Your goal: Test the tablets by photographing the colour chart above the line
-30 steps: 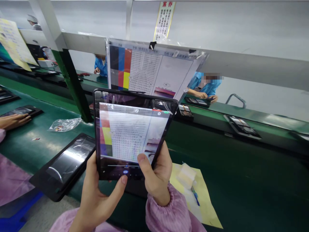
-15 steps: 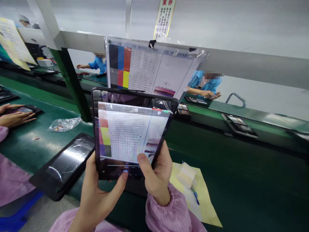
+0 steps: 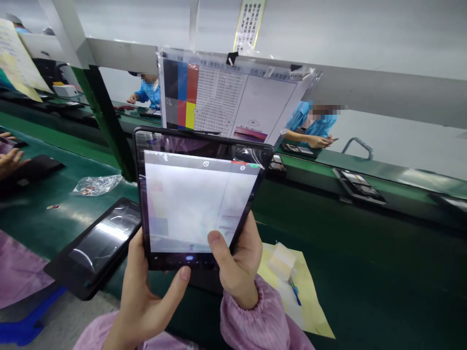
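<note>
I hold a black tablet (image 3: 197, 194) upright in both hands, its screen facing me. My left hand (image 3: 146, 296) grips the lower left edge, thumb just below the screen's bottom bar. My right hand (image 3: 237, 267) wraps the lower right corner, thumb resting on the screen. The screen shows a pale, washed-out camera picture of the test chart (image 3: 233, 97) that hangs on the rail behind, with colour blocks and printed text.
A second black tablet (image 3: 98, 243) lies on the green belt (image 3: 365, 272) at left. A yellow sheet (image 3: 306, 301) with a white pad and a blue pen lies at right. A plastic bag (image 3: 97, 184) lies by the green post. Another person's hand (image 3: 9, 158) is at far left; people in blue work behind.
My left thumb touched the button under the screen, then drew back down. The screen picture has turned from the sharp chart to a whitish blur. The tablet sits slightly higher.
</note>
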The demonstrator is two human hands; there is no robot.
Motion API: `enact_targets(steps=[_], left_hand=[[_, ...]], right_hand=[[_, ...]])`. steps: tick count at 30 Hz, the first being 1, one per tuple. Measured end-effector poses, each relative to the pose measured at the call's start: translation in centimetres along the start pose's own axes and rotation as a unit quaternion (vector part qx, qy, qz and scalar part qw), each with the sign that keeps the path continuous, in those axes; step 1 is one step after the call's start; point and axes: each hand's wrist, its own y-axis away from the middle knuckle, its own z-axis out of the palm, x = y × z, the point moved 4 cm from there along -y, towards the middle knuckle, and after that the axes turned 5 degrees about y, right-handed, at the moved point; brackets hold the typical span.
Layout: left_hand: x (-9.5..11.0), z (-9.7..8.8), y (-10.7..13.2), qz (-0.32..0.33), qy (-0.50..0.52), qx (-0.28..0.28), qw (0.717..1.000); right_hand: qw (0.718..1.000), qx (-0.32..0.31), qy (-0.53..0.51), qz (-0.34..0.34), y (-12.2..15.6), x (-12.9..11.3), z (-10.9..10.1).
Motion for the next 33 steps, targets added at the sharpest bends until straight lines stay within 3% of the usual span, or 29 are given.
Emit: enact_targets(steps=[7,17,22,26,29,33], left_hand=[[-1.5,-1.0,0.3,-0.095,0.142,-0.003,0.985],[-1.2,-0.9,-0.5,-0.096,0.090,-0.027,0.991],[-2.4,-1.4,0.0,-0.099,0.167,-0.034,0.980],[-4.0,-1.8,-0.4,-0.069,0.210,-0.036,0.975],[-5.4,-1.5,-1.2,-0.082,0.233,-0.019,0.969],[-8.2,-0.7,-0.9,-0.169,0.099,0.032,0.980]], right_hand=[[0.999,0.006,0.026,-0.020,0.5,0.3,-0.7],[0.999,-0.008,0.035,-0.010,0.4,0.7,-0.8],[0.999,-0.034,0.010,-0.024,0.2,1.1,-0.8],[0.999,-0.041,-0.007,0.012,0.0,1.3,-0.6],[0.996,-0.047,-0.019,0.069,0.4,1.7,-0.3],[0.981,-0.116,0.075,0.140,1.4,2.6,-1.6]])
